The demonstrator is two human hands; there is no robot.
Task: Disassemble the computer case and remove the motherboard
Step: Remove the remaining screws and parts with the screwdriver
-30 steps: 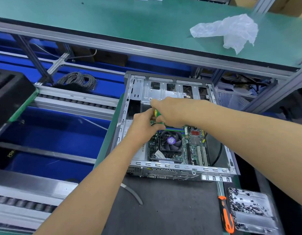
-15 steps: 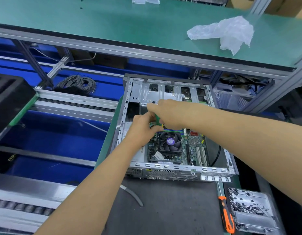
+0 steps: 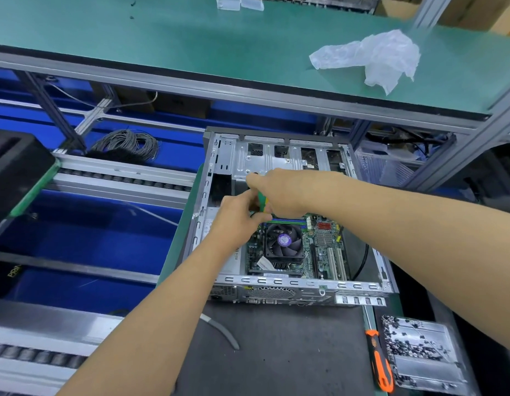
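An open grey computer case [image 3: 359,290] lies on the dark mat. Inside it sits the green motherboard [image 3: 323,247] with a black CPU fan [image 3: 282,242]. My right hand [image 3: 279,192] grips a green and yellow screwdriver [image 3: 261,202] above the board's far left corner. My left hand [image 3: 236,221] is just below it, fingers curled at the screwdriver's shaft. The tip and the screw under it are hidden by both hands.
An orange-handled screwdriver [image 3: 381,364] lies right of the mat beside a clear tray of screws [image 3: 419,350]. A grey cable [image 3: 222,330] lies on the mat. A crumpled plastic bag [image 3: 373,57] rests on the green shelf [image 3: 190,38]. Roller conveyor [image 3: 119,178] and coiled wires [image 3: 128,144] are left.
Both hands stay at the board's far left corner with only slight shifts around the screwdriver. The view has tilted a little.
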